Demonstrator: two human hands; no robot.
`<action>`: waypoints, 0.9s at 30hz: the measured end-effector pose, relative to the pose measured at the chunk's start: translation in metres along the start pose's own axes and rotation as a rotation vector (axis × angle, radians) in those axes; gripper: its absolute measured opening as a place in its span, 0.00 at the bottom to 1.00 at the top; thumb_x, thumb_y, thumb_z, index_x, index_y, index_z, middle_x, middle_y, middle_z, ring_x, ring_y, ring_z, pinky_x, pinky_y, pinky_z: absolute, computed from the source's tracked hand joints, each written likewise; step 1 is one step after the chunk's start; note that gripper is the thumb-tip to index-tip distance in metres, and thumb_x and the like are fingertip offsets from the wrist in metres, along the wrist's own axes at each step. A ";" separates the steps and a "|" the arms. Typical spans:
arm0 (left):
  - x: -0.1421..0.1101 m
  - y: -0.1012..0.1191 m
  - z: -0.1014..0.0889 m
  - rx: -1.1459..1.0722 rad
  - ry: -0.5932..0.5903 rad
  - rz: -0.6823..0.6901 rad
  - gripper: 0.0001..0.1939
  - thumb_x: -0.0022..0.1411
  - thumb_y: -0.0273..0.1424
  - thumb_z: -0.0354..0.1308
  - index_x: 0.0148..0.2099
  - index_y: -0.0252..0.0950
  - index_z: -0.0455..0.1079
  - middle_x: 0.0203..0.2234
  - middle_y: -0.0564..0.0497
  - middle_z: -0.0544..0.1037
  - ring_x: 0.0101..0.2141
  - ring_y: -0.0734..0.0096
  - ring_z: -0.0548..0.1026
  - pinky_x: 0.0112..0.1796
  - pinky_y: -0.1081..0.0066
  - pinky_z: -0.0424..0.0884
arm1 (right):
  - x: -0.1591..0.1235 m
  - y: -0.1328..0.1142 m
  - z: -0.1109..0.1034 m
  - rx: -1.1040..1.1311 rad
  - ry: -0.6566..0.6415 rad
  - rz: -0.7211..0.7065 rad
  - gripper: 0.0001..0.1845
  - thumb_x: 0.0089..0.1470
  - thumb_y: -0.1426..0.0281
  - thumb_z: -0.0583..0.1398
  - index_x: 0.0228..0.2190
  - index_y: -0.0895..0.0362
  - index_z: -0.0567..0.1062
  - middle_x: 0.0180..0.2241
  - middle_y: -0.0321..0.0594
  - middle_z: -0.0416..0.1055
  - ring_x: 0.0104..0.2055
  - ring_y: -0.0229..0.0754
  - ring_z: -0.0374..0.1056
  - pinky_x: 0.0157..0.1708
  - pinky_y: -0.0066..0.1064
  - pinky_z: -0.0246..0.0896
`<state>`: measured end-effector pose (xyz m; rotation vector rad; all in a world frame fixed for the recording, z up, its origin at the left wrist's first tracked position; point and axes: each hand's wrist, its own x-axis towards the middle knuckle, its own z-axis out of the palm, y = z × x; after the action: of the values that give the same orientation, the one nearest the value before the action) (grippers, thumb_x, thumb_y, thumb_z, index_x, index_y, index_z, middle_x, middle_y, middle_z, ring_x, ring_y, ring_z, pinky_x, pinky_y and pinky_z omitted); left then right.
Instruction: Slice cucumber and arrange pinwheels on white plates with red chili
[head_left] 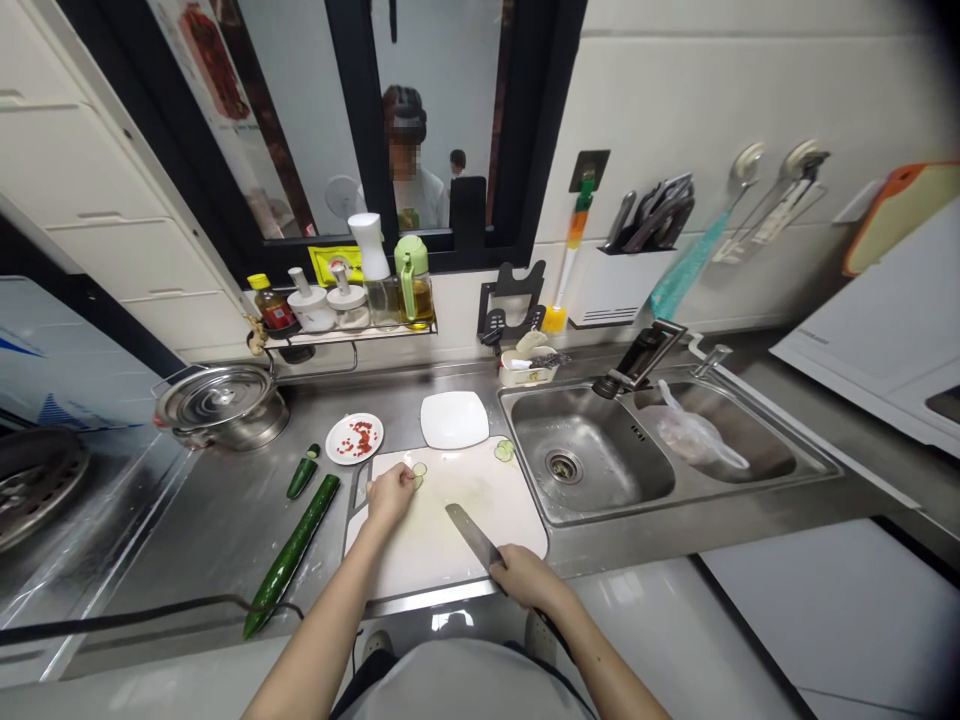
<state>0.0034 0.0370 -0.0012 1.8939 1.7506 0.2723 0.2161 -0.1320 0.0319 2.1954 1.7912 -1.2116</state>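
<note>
A white cutting board lies on the steel counter in front of me. My right hand is closed round the handle of a knife, whose blade rests flat on the board pointing away to the left. My left hand sits at the board's far left corner, fingers pinched on thin cucumber slices. More slices lie at the board's far right corner. A long whole cucumber and a short cucumber end lie on the counter left of the board.
Behind the board stand an empty white square plate and a small round plate of chopped red chilli. A steel pot is at the left, a double sink at the right with a plastic bag. A condiment shelf runs along the wall.
</note>
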 end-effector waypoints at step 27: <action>-0.058 -0.022 0.011 0.111 -0.093 0.004 0.14 0.59 0.29 0.50 0.45 0.41 0.73 0.39 0.46 0.80 0.44 0.57 0.74 0.47 0.58 0.55 | -0.007 -0.040 0.016 -0.259 -0.018 -0.060 0.18 0.60 0.69 0.48 0.44 0.60 0.75 0.44 0.53 0.75 0.46 0.49 0.71 0.39 0.33 0.59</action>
<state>-0.0184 -0.0213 -0.0094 1.9553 1.7314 0.0882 0.1729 -0.1327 0.0414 1.9960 1.8976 -0.9430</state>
